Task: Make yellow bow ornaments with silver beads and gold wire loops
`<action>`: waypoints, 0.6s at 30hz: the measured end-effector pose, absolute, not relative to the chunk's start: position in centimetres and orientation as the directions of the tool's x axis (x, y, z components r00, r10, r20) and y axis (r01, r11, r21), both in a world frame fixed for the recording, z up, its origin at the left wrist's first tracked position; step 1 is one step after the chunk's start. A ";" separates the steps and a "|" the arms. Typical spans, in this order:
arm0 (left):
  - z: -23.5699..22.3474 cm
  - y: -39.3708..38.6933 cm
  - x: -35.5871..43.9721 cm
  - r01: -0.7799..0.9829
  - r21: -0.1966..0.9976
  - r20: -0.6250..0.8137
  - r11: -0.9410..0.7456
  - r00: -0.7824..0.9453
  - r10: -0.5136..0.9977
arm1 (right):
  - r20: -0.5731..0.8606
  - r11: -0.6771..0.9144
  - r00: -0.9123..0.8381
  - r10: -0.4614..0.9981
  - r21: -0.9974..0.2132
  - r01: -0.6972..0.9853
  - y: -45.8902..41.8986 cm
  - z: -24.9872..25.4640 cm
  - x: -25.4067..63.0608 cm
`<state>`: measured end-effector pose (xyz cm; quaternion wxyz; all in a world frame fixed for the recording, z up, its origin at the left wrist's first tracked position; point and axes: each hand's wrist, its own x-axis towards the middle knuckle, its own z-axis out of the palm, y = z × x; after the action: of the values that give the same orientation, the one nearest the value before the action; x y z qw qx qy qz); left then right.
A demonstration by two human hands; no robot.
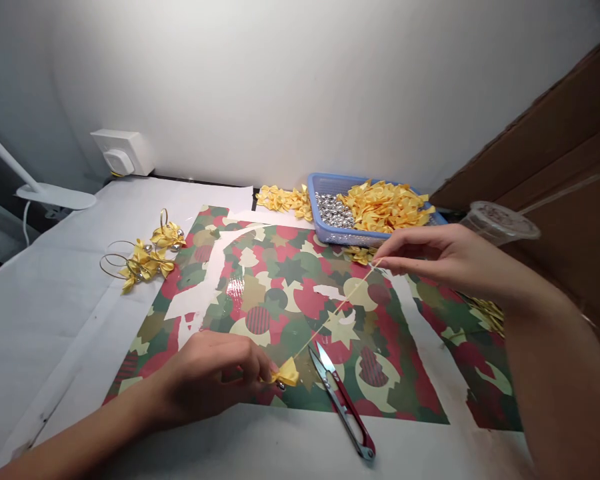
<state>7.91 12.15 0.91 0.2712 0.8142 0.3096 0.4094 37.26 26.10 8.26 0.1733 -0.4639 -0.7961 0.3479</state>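
Note:
Low over the patterned paper, my left hand (225,360) pinches a yellow ribbon bow (289,373) with a small silver bell (281,385) under it. A thin pale yellow string (337,309) stretches taut from the bow up to the right. Its far end sits between the thumb and fingers of my right hand (425,253), which is held near the front of the blue basket. Thread snips (343,403) with a red handle lie just right of the bow, blades pointing away from me.
The blue basket (325,237) holds silver bells (334,212) and yellow bows (387,207). More bows (283,200) lie beside it. Finished-looking bows with wire rings (145,260) rest at left. A clear plastic tub (500,223), cardboard (555,133) and a white lamp base (55,197) stand around.

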 end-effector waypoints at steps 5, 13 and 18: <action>1.2 12.3 8.0 0.293 0.661 0.527 -0.691 0.474 0.705 | 0.014 0.312 -0.461 0.887 -0.754 0.578 26.3 8.3 37.2; 2.1 12.8 8.1 0.400 0.553 0.559 -0.731 0.472 0.682 | 0.076 0.309 -0.410 0.909 -0.782 0.541 26.7 7.8 37.9; 1.4 12.7 7.8 0.391 0.570 0.555 -0.723 0.465 0.690 | 0.221 0.388 -0.444 0.868 -0.860 0.332 25.3 9.0 37.3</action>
<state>7.76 12.70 1.44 0.1848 0.8356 0.3234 0.4038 37.32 25.34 8.99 0.3478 -0.3963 -0.7570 0.3859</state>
